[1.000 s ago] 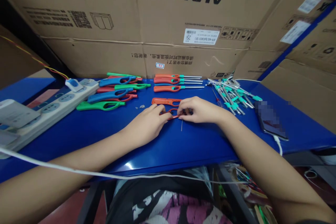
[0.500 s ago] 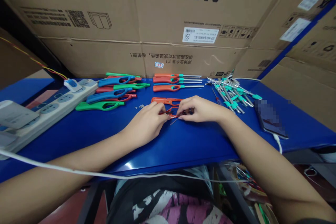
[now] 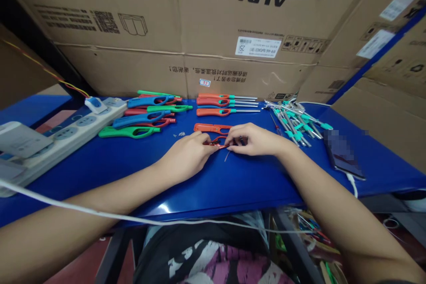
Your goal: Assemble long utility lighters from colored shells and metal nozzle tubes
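Note:
My left hand (image 3: 188,155) and my right hand (image 3: 254,140) meet near the middle of the blue table. Between their fingertips is a red-orange lighter casing (image 3: 219,140), which both hands pinch; most of it is covered by fingers. A thin wire (image 3: 227,155) sticks out below the right fingertips. Just behind the hands lies an orange casing half (image 3: 210,128). Tiny metal screws (image 3: 181,134) lie to the left of it. Farther back, several long-necked lighters with orange handles (image 3: 213,112) and metal tubes lie in a row.
Left are green, blue and red handles (image 3: 129,132) and a white power strip (image 3: 71,133). Metal tubes with teal ends (image 3: 294,120), a screwdriver (image 3: 275,124) and a phone (image 3: 342,153) lie right. A cardboard wall (image 3: 159,22) stands behind; a white cable (image 3: 140,220) crosses in front.
The thin wire now points more steeply down from the right fingertips. Both hands stay at the casing with only small finger movements. The whole view has shifted slightly.

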The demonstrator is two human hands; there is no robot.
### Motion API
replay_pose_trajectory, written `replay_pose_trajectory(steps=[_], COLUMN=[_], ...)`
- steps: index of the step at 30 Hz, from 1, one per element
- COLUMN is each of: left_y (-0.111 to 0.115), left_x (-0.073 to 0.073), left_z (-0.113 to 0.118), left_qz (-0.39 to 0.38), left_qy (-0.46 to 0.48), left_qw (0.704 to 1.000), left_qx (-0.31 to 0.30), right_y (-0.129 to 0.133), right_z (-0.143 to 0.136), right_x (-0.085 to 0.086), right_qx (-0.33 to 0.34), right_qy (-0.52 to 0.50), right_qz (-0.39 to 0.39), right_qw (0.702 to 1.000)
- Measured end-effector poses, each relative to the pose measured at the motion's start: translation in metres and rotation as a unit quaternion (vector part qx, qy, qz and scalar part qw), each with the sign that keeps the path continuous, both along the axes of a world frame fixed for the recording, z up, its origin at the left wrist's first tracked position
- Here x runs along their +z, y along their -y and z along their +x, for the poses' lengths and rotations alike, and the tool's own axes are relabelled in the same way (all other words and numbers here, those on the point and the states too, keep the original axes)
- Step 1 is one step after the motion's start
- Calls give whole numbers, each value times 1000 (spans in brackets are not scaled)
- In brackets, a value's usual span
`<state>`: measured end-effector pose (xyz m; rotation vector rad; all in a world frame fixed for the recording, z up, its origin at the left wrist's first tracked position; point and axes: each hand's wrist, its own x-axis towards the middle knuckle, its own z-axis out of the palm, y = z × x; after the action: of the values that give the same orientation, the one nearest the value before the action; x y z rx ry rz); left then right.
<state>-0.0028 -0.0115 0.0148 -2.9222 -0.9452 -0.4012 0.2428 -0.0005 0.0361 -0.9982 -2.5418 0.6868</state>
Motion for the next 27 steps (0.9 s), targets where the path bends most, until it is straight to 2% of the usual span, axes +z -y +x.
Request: replay_pose_trajectory(steps=[9, 11, 13, 16, 20, 23, 27], left_y=[3, 3, 2, 0, -2, -4, -5], left_x=[1, 1, 0, -2, -3, -3, -3], left_z=[0, -1, -1, -1, -2, -2, -3], left_qz=[23, 30, 36, 37, 27, 15, 1], left_qy=[-20, -19, -17, -14, -5, 15, 29], left_qw=[999, 999, 999, 999, 999, 999, 999], left_qx=[15, 9, -3, -14, -21, -24, -30], right_y=[0, -4, -11, -22, -30, -30, -29], right_z=[-4, 0, 8, 31, 72, 99, 120], right_x=[-1, -1, -1, 1, 7, 14, 19], right_qx=[-1, -44, -137, -325, -512, -618, -691], right_qy=[-25, -42, -36, 33, 128, 175, 165], right_qz=[38, 85, 144, 196, 166, 89, 49], right_qw=[999, 994, 979, 924, 833, 761, 702])
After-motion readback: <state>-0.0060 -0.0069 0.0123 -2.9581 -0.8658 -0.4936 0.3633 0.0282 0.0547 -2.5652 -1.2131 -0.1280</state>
